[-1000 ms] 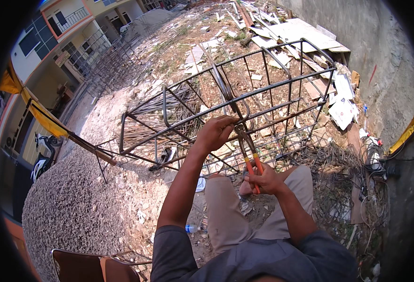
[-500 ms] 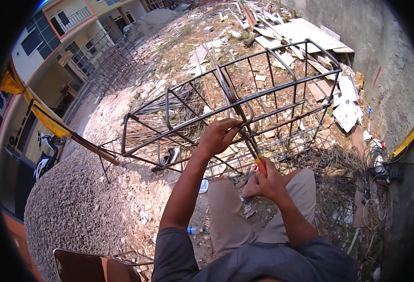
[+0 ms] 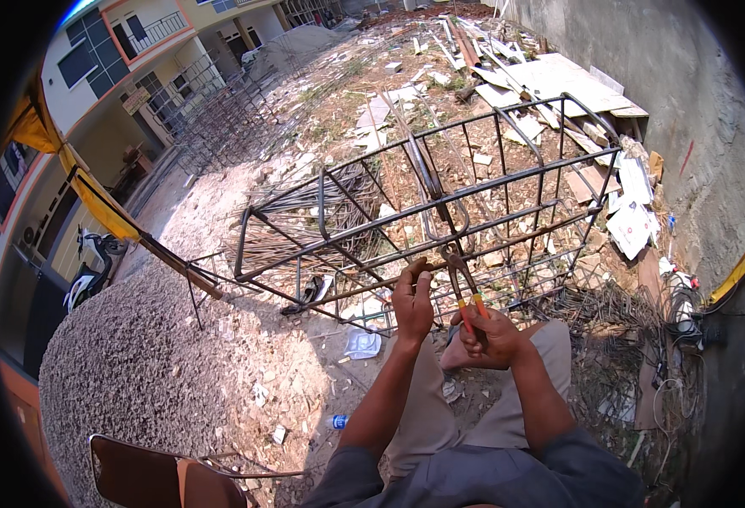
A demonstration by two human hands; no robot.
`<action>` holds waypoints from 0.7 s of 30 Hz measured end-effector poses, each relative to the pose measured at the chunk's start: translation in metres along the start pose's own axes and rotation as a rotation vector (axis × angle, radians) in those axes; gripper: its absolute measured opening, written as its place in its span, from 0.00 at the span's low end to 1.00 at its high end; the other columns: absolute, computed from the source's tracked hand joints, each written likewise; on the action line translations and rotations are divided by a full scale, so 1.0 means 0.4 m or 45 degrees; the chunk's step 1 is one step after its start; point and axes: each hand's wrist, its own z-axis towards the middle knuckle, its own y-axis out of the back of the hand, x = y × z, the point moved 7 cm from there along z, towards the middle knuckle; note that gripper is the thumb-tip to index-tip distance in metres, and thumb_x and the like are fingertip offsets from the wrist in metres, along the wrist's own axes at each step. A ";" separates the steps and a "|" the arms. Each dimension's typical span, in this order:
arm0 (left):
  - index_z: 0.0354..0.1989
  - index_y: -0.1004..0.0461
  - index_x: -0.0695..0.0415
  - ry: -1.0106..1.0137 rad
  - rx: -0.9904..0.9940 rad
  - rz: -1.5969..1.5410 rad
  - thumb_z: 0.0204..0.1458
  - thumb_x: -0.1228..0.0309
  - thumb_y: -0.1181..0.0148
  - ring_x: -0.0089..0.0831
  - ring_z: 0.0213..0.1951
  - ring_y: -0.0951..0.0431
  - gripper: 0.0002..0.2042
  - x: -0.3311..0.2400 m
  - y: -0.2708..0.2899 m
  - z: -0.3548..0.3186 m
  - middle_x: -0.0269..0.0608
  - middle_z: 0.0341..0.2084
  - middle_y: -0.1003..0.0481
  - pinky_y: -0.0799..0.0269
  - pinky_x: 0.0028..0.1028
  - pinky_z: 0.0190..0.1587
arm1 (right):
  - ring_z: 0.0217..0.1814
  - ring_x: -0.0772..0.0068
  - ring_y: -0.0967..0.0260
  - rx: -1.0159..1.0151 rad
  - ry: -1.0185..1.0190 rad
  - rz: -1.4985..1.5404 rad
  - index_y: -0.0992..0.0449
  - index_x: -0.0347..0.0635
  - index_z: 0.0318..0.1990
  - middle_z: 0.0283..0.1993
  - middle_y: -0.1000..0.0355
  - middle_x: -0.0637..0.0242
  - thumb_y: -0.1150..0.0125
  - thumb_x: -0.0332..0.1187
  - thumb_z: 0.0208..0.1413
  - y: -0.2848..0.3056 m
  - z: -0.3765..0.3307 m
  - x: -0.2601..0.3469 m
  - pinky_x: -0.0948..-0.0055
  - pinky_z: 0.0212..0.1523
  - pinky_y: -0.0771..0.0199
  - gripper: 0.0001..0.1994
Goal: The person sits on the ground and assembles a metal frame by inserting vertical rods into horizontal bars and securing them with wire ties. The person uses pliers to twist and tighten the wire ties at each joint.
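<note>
Before me stands a long cage of bent steel reinforcing bars [image 3: 364, 222]. My right hand [image 3: 493, 337] is closed around the red and yellow handles of end-cutting pincers [image 3: 464, 279], the handles spread a little apart. The pincers' head reaches up to a lower bar of the cage, where a stirrup crosses it. Just left of that head, my left hand [image 3: 413, 303] is raised to the same bar, fingers bent and thumb close to them. Whatever lies between those fingertips is too small to make out.
Gravel is heaped [image 3: 144, 356] at left, near a brown chair [image 3: 135, 470]. Loose bars [image 3: 305, 207] lie behind the cage. Boards [image 3: 559, 80] and tangled wire [image 3: 609, 292] lie toward the concrete wall [image 3: 677, 93]. A plastic bottle [image 3: 337, 421] is on the ground.
My left hand has come down and back from the upper bar to the lower one. The pincers' handles have spread, and their head now shows by the lower bar. My view has shifted slightly.
</note>
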 end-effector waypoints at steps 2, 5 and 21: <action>0.61 0.28 0.64 0.306 0.239 -0.452 0.70 0.68 0.51 0.27 0.47 0.20 0.17 0.042 -0.067 0.006 0.41 0.49 0.20 0.25 0.28 0.49 | 0.19 0.76 0.36 0.217 -0.056 0.290 0.29 0.41 0.51 0.26 0.33 0.69 0.49 0.49 0.71 0.010 0.005 -0.027 0.73 0.25 0.31 0.19; 0.55 0.24 0.63 0.318 0.387 -0.545 0.70 0.68 0.50 0.21 0.39 0.20 0.15 0.048 -0.101 0.022 0.36 0.42 0.19 0.25 0.24 0.44 | 0.21 0.74 0.32 0.466 -0.016 0.560 0.29 0.41 0.52 0.25 0.33 0.68 0.52 0.50 0.72 -0.011 0.015 -0.049 0.71 0.25 0.29 0.20; 0.41 0.24 0.64 0.352 0.399 -0.180 0.65 0.66 0.40 0.25 0.29 0.17 0.11 -0.011 -0.077 0.032 0.41 0.31 0.19 0.21 0.24 0.31 | 0.46 0.38 0.24 -0.996 0.815 -1.583 0.30 0.35 0.56 0.48 0.25 0.45 0.46 0.34 0.56 0.000 -0.061 0.089 0.49 0.48 0.24 0.21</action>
